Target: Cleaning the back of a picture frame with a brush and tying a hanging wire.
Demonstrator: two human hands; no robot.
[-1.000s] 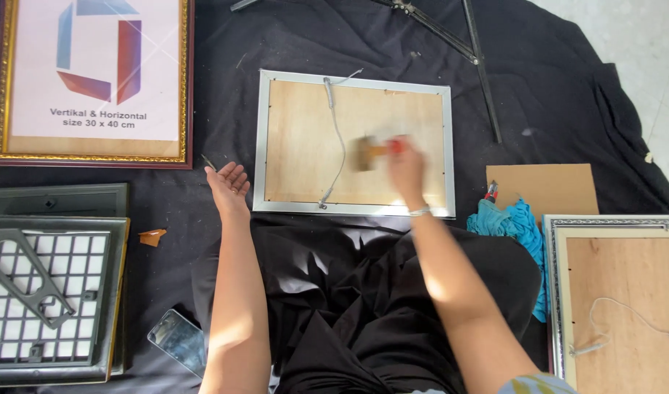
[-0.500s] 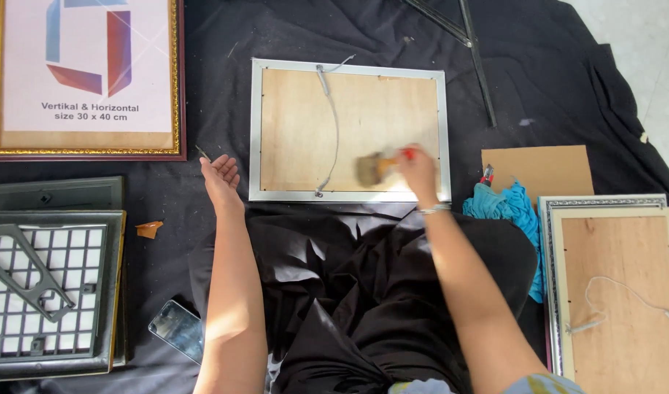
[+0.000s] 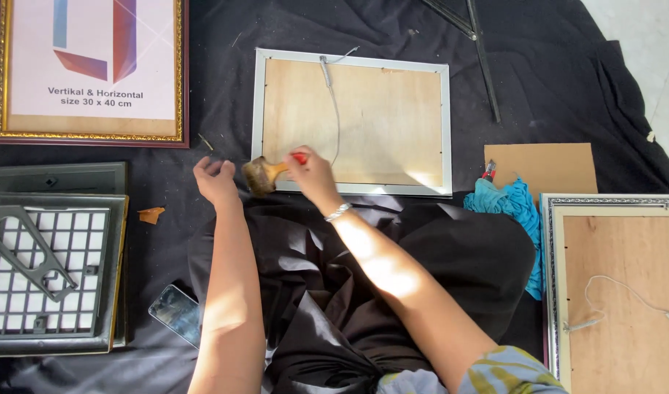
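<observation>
Head view, looking straight down: the right hand (image 3: 312, 171) is closed around a brush (image 3: 265, 174) with a wooden handle and a red end, its bristles at the lower left corner of the silver frame (image 3: 351, 121). A second ago the brush was over the right half of that frame's brown backing; half a second ago it was still right of centre; now it has crossed to the left edge, just beside the left hand (image 3: 216, 180). The left hand has stayed in place, loosely curled, fingers bent, resting on the black cloth (image 3: 568, 80) just left of the frame and holding nothing. The whole scene sits lower and more to the right in the frame than before, so the camera has shifted.

The silver frame lies face down at upper centre, a thin cord (image 3: 333, 109) running down its backing. At upper left lies a gold-and-maroon frame (image 3: 86, 73) holding a white printed insert with a red-and-blue shape and a few dark lines of text. Below it, at left, a dark frame (image 3: 50, 273) shows its grid-patterned back and a fold-out stand. A phone (image 3: 175, 314) lies beside it at lower left, and a small orange scrap (image 3: 151, 214) above that. At right are a brown card (image 3: 542, 166), a teal rag (image 3: 513, 211) and another face-down frame (image 3: 615, 288) with a white cord.

Everything rests on the black cloth, with pale floor (image 3: 641, 29) at the upper right corner.
</observation>
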